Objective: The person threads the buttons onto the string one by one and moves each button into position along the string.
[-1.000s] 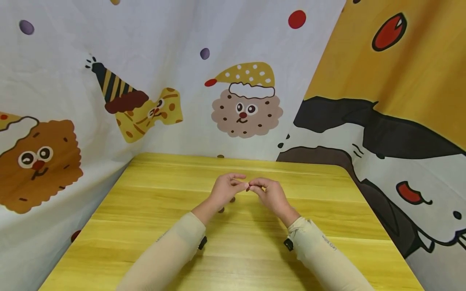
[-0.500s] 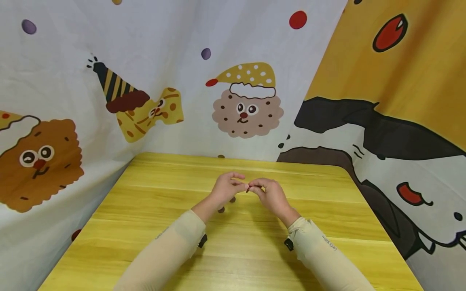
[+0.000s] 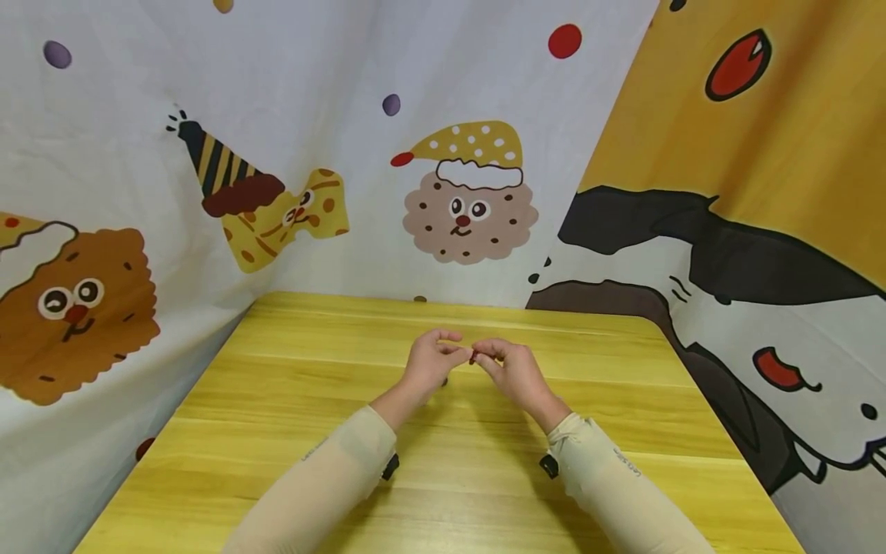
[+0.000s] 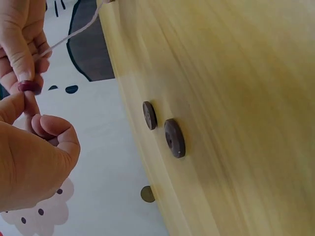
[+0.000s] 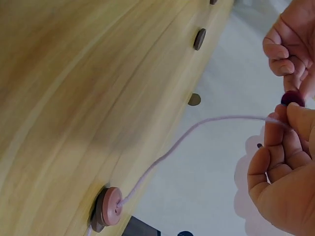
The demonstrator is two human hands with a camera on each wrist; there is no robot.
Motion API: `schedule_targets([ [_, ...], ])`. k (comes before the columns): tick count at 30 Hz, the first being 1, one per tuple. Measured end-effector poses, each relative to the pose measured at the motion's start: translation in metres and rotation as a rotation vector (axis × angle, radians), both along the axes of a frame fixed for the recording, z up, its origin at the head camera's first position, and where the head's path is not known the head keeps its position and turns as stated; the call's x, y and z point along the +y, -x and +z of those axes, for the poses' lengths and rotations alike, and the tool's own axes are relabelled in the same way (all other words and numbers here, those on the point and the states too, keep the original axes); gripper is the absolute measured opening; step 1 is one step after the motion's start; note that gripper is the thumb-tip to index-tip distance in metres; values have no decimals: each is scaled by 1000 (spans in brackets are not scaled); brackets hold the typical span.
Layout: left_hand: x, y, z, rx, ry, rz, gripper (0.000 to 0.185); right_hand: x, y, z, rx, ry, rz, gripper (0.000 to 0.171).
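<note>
A small dark red button [image 4: 29, 87] is held up between my two hands above the table. The thumb and forefinger of my left hand [image 3: 431, 362] pinch it from one side, the other fingers bent loosely. From the opposite side my right hand [image 3: 515, 373] grips the button, and a pale pink cord [image 5: 197, 125] runs out of the same hand. That cord sags down to a pink button [image 5: 113, 206], threaded through it, with a brown button [image 5: 98, 216] against its back. The cord's end among the fingers is hidden.
Two dark brown buttons [image 4: 174, 138] lie apart on the yellow wooden table [image 3: 311, 446], near my left wrist. A cartoon-printed curtain [image 3: 332, 61] hangs behind the table and along its sides.
My left forearm has shifted slightly right, so the wrist now covers one brown button in the head view. Both hands remain together at the red button, turning it slightly.
</note>
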State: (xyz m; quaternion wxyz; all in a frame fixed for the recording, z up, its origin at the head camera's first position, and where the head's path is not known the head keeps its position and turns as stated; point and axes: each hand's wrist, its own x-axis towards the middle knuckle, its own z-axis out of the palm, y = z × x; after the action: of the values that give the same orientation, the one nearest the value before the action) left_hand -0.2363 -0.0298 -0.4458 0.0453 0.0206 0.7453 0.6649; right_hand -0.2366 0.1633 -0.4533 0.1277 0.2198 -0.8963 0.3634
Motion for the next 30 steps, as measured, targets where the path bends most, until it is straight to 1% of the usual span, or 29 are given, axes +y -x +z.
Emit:
schedule_targets([
  [2,1,0,-2,-3,-10,15,32,0,0,1,-8,0,19,23],
  [5,1,0,-4,3,-6,33,33,0,-1,1,-40,-16,50,33],
  [7,1,0,-4,7,-8,37,36,0,-2,2,-58,-33,58,39],
  [9,1,-1,-4,6,-10,37,34,-1,-2,1,-58,-48,53,43],
  [16,3,-5,-4,11,-2,23,34,-3,-5,1,6,-70,12,38],
  [26,3,-5,-5,15,0,33,30,-4,-5,2,20,-93,-11,32],
  [30,2,-6,-4,15,-15,41,27,-1,-4,1,7,-64,-10,35],
])
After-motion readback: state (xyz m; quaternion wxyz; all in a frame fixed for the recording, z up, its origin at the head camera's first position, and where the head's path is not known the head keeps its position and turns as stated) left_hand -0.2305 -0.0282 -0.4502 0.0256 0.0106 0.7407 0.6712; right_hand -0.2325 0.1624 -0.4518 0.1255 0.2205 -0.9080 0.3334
